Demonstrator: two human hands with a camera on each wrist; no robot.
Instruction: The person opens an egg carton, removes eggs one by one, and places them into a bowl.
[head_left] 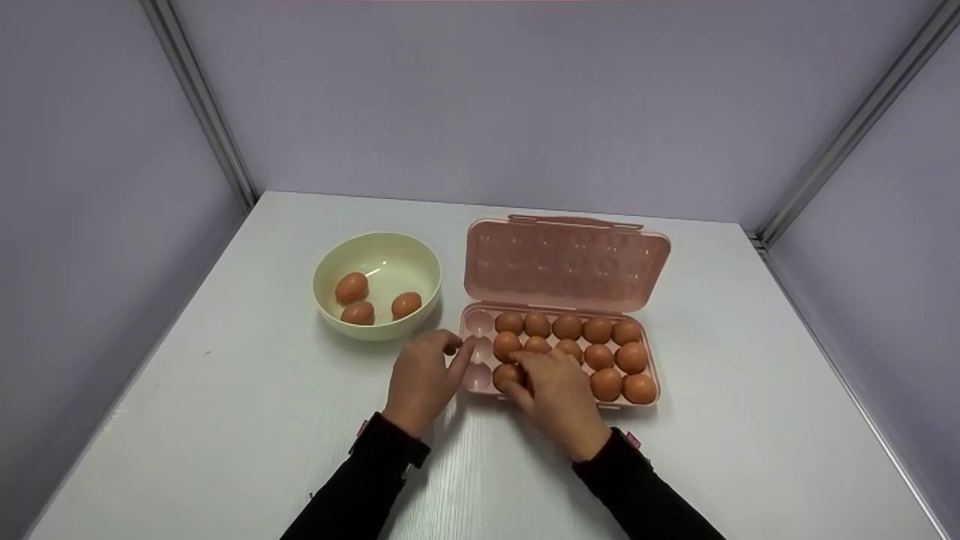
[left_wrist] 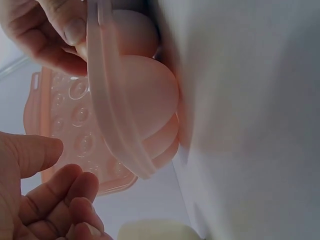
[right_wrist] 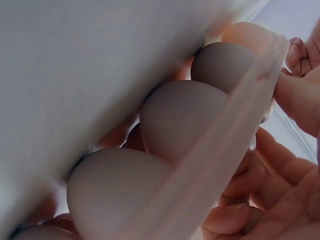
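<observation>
R hand (head_left: 559, 394): thumb & index clamped on egg (head_left: 505, 378), thumb on near side, index on far side, so egg sits btwn the tips, low in a front-row cup of the tray (left_wrist: 107, 95). In L wrist view R thumb is right by the tray rim.

L hand (head_left: 426, 379): thumb apart from the half-curled fingers, visible gap btwn; tips at tray's L end, beside a column of three bare cups (head_left: 478, 377), w/ the clamped egg a bit to their R.

Just beyond R fingers: more eggs (head_left: 537, 325) in middle & back rows, five per row; middle row partly covered by R hand. To R of R fingers: two more front-row eggs; cups under the hand can't be made out.

Farther out past R fingers: pink lid (head_left: 559, 262), swung open along tray's far edge.

Beyond L fingers & to their L: pale green bowl (head_left: 375, 331), near tray but apart, w/ three eggs, two close together, one off to R.

All on white bench (head_left: 225, 390).
</observation>
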